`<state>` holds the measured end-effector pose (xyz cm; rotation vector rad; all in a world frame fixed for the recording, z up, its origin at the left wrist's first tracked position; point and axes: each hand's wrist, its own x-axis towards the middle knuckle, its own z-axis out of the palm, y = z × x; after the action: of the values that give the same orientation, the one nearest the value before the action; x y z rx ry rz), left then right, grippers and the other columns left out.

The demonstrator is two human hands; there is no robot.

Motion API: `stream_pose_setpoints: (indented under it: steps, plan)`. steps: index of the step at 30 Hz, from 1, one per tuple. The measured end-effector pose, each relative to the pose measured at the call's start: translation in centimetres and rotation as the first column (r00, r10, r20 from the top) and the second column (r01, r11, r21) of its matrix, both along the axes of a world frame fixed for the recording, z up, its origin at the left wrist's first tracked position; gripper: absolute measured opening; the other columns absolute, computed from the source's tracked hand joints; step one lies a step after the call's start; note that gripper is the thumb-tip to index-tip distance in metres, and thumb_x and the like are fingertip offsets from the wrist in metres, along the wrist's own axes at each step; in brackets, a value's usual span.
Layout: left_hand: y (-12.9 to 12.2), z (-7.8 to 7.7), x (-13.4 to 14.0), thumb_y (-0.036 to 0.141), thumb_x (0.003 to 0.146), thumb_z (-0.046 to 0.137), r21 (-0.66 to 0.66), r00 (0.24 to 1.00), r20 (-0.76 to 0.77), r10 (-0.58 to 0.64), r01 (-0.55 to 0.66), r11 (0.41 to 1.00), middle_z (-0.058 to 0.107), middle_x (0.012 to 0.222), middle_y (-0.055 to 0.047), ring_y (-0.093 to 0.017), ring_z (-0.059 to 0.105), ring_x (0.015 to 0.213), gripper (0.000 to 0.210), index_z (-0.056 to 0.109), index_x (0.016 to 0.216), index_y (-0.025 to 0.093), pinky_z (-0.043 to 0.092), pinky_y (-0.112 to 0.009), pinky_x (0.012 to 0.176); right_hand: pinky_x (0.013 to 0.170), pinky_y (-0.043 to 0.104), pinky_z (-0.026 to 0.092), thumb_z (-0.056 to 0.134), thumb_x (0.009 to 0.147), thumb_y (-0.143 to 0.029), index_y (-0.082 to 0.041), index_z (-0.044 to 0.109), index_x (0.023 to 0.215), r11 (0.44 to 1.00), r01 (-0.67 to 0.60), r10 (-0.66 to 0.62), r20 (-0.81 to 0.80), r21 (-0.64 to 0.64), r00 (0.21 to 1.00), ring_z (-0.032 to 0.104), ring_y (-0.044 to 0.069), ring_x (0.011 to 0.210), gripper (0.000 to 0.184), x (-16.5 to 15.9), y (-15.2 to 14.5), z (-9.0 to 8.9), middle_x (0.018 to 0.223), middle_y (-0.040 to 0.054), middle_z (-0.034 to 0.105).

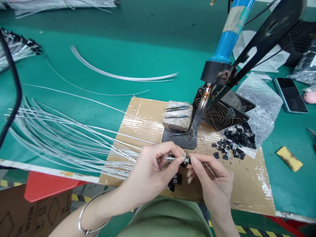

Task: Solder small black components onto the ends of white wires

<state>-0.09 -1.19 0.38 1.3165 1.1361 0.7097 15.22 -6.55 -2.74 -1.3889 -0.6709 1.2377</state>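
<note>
My left hand (150,171) pinches the ends of several thin white wires (74,138) that fan out to the left over the green table (138,42). Small black components show under its fingers (175,181). My right hand (209,179) meets it fingertip to fingertip at a tiny black component (187,160), and a thin strand of solder wire (217,179) runs back over that hand. Both hands hover over a cardboard sheet (249,184), just in front of a mounted soldering iron (201,110) with a blue handle.
A pile of small black components (237,138) lies on bubble wrap right of the iron. Behind the iron sit a small fan (219,113) and a sponge block (178,120). A phone (290,94) and a yellow sponge (289,158) lie at the right. Loose wires (118,76) curve across the far table.
</note>
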Motion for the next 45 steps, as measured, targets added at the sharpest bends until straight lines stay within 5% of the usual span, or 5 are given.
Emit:
stream_pose_setpoints:
  steps: [17,26,31,39,45]
  plan:
    - [0.1,-0.3,0.5,0.022,0.093,0.063,-0.015,0.999,0.012,0.030,-0.030,0.999,0.077,0.081,-0.006,-0.018,0.069,0.076,0.017,0.069,0.077,0.017,0.053,-0.028,0.068,0.056,0.018,0.056,0.081,0.097,-0.031,-0.030,0.086,0.093,0.998,0.012,-0.018,0.088,0.060,0.996,0.063,0.008,0.056,0.007,0.1,-0.3,-0.8,0.070,-0.0033,0.071]
    - [0.6,-0.5,0.6,0.028,0.090,0.064,-0.013,0.995,-0.071,0.063,-0.064,0.998,0.078,0.087,-0.009,-0.019,0.068,0.075,0.017,0.068,0.077,0.018,0.047,-0.029,0.060,0.056,0.021,0.045,0.044,0.116,-0.033,-0.031,0.064,0.137,0.968,-0.098,0.020,0.316,0.231,0.948,0.053,0.010,0.059,0.028,1.5,-0.8,-1.9,0.073,-0.0054,0.062]
    - [1.0,-0.6,0.6,0.029,0.088,0.064,0.000,0.993,-0.087,0.080,-0.081,0.997,0.079,0.089,-0.009,-0.020,0.069,0.077,0.016,0.069,0.078,0.018,0.048,-0.030,0.062,0.049,0.024,0.032,0.048,0.113,-0.026,-0.023,0.053,0.086,0.966,-0.104,-0.013,0.448,0.236,0.894,0.040,0.011,0.056,0.027,2.1,-0.5,-1.5,0.069,-0.0055,0.047]
    - [1.9,-0.9,0.7,0.031,0.086,0.064,-0.011,0.989,-0.108,0.099,-0.100,0.995,0.078,0.086,-0.010,-0.023,0.070,0.079,0.016,0.069,0.077,0.018,0.050,-0.034,0.065,0.094,0.026,0.059,0.063,0.106,-0.019,-0.024,0.063,0.089,0.950,-0.166,0.016,0.488,0.266,0.873,0.074,0.014,0.105,0.018,2.1,0.1,-0.4,0.113,0.0017,0.076]
    - [2.3,-0.6,1.0,0.029,0.087,0.065,0.007,0.991,-0.077,0.106,-0.106,0.994,0.076,0.083,-0.008,-0.021,0.068,0.077,0.015,0.068,0.078,0.018,0.049,-0.034,0.066,0.108,0.026,0.062,0.067,0.102,-0.014,-0.024,0.062,0.088,0.947,-0.168,0.038,0.424,0.273,0.905,0.078,0.016,0.122,0.018,1.5,0.0,-0.4,0.131,0.0025,0.081]
